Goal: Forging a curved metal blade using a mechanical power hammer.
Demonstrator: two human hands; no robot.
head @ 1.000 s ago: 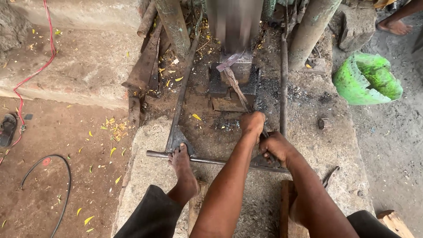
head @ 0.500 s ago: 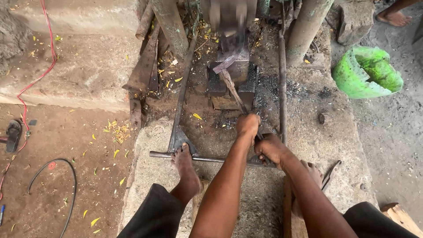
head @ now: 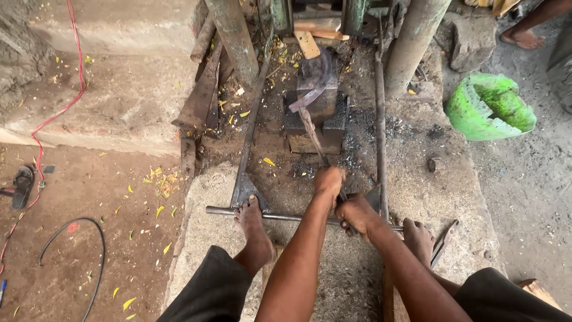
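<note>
Both hands grip a pair of long iron tongs (head: 314, 138) that reach away from me. My left hand (head: 328, 180) is the forward one and my right hand (head: 356, 213) sits just behind it. The tongs hold a curved metal blade (head: 314, 89) on a dark anvil block (head: 316, 116) under a power hammer. My left foot (head: 251, 222) rests on a horizontal steel bar (head: 223, 210); my right foot (head: 418, 239) is beside my right forearm.
Vertical pipes (head: 235, 39) and rails (head: 379, 113) frame the anvil. A green plastic bag (head: 490, 107) lies at the right, near another person's foot (head: 523, 37). A red cable (head: 59, 113), a black cable (head: 89, 250) and a sandal (head: 22, 185) lie on the dirt at left.
The hammer head has risen off the anvil, uncovering the curved blade. My hands keep their grip on the tongs, roughly in place.
</note>
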